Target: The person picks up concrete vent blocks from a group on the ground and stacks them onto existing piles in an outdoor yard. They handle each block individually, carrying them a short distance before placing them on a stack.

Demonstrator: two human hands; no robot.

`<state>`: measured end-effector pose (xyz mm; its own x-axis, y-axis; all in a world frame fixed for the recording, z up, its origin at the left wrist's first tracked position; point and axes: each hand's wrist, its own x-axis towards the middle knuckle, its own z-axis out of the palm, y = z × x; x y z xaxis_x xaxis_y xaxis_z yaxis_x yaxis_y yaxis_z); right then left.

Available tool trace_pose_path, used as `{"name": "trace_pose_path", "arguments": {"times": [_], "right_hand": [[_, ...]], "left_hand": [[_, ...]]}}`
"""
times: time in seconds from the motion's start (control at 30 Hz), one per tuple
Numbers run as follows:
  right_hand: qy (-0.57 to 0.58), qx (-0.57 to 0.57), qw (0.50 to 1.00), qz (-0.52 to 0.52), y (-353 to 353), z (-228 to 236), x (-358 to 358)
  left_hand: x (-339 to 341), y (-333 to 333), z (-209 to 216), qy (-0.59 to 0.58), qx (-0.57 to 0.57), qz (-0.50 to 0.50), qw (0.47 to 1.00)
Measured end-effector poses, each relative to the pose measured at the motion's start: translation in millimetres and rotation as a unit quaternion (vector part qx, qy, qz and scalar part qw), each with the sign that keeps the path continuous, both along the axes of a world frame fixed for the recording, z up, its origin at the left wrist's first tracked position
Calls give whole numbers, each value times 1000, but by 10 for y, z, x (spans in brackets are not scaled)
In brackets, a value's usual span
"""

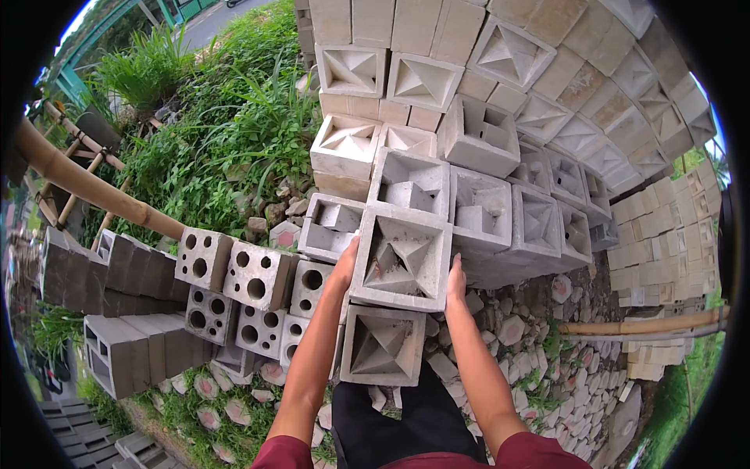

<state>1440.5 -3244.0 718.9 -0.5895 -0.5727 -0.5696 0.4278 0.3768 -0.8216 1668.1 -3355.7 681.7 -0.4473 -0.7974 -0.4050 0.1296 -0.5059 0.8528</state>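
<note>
Fingers [458, 264] pressed to opposite sides of a square concrete block [414, 258]

The square concrete block is held between the left hand [344, 267] and the right hand [455, 283], its recessed, pyramid-patterned face turned up toward the camera. It is positioned just beyond the near block [383, 344], by which a similar pattern is borne. On the right hand, the fingers are laid nearly straight along the held block's side; how far those of the left hand are bent cannot be told, since they are partly hidden.

To the left of the near block, perforated blocks [259, 280] with round holes are stacked in two rows. Beyond it and to the right, hollow blocks [537, 223] are grouped closely, and farther beyond it a tall block wall [547, 70] is built up. Green plants [219, 148] are seen beyond it on the left. To its right, the ground is strewn with pale paving pieces [512, 331], and well apart from it on that side, a bamboo pole [641, 327] is set crosswise.
</note>
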Motion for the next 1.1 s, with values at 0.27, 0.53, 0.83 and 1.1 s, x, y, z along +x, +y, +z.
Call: {"name": "trace_pose_path", "arguments": {"times": [0.27,0.53,0.83,1.1], "right_hand": [[124,-119,985,10,1337,695,454],[14,-88,993,71,3175,1334,1057],[54,-149,987,-17,4228,1180,1168],[145,-27,975,-167,5921,982,1648]], "left_hand": [[606,1071,964,-145,-215,152,954],[547,2882,1712,-89,-82,-28,992],[611,4106,1318,-185,61,-365,910],[233,4583,910,-284,-10,-497,820]]}}
